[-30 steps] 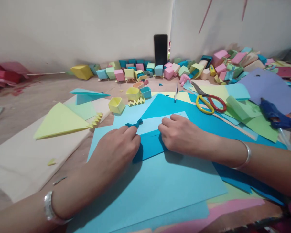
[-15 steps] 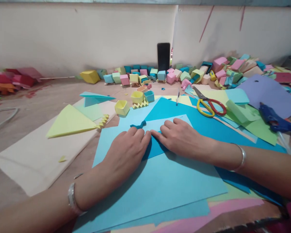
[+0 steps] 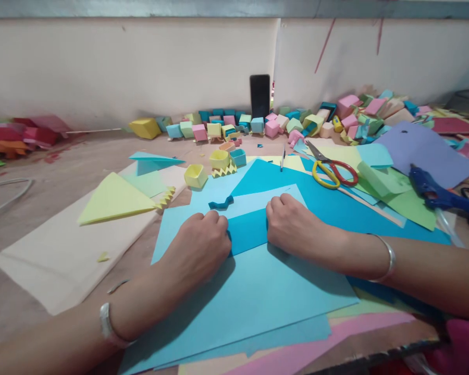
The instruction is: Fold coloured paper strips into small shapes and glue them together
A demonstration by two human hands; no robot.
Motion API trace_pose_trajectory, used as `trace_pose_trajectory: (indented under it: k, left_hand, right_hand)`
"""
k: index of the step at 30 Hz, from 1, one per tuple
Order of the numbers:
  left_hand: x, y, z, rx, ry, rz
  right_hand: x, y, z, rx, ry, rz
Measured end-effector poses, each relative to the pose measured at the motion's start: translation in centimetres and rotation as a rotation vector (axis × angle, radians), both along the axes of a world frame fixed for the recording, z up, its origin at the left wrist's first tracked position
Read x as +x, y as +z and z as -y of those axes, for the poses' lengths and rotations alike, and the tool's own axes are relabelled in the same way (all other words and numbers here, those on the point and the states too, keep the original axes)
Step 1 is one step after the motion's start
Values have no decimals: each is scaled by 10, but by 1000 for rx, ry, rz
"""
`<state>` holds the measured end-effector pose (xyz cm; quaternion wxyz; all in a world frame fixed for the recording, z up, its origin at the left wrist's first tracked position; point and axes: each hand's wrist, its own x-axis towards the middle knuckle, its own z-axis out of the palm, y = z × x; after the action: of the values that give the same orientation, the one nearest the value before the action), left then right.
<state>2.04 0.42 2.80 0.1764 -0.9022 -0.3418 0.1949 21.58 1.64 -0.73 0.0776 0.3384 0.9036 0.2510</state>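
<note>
A band of dark blue paper [image 3: 249, 229] is being held down by two bare hands on a light blue sheet [image 3: 258, 291], near that sheet's far edge, on a cluttered tabletop [image 3: 74, 151]. The band's long axis is running from side to side, roughly in line with the sheet's far edge, its right end being angled slightly toward the wall [image 3: 140, 62]. The left end is being covered by the left hand [image 3: 207, 237], fingers curled under; the right end is being covered by the right hand [image 3: 291, 221], likewise curled. Whether paper is being pinched by either cannot be told, the fingertips being hidden. A crimped dark blue strip [image 3: 221, 204] is lying at the sheet's far edge, just beyond the left hand. Toward the table's right edge, scissors [image 3: 328, 159] with yellow and red handles are lying, blades being pointed to the far edge, near a blue glue gun [image 3: 433, 192]. A black phone [image 3: 260, 96] is being propped upright along the far edge, where folded paper boxes [image 3: 214, 130] are being lined up. On the left side, a folded yellow sheet [image 3: 115, 200] is being kept on larger pale paper [image 3: 66, 260].
</note>
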Motion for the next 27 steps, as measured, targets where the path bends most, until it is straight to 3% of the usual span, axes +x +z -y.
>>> trace_pose_trajectory:
  k: [5, 11, 15, 19, 21, 23, 27]
  left_hand:
    - [-6, -19, -2, 96, -101, 90]
    - [-6, -20, -3, 115, -97, 98]
    - [-3, -14, -3, 11, -47, 38]
    - [-4, -17, -4, 47, -71, 47]
    - [-4, -19, -5, 57, -79, 49]
    - [-4, -20, -5, 47, -78, 52]
    - [-1, -12, -2, 14, 41, 113]
  right_hand:
    - [-5, -1, 2, 55, -28, -62]
    - [-7, 0, -2, -93, 186, -153]
    - [2, 6, -10, -115, -77, -31]
    - [9, 15, -21, -121, -348, -65]
    - [9, 17, -28, -106, -356, -170]
    - [9, 16, -33, -157, -271, -270]
    - [11, 10, -44, -433, -215, -415]
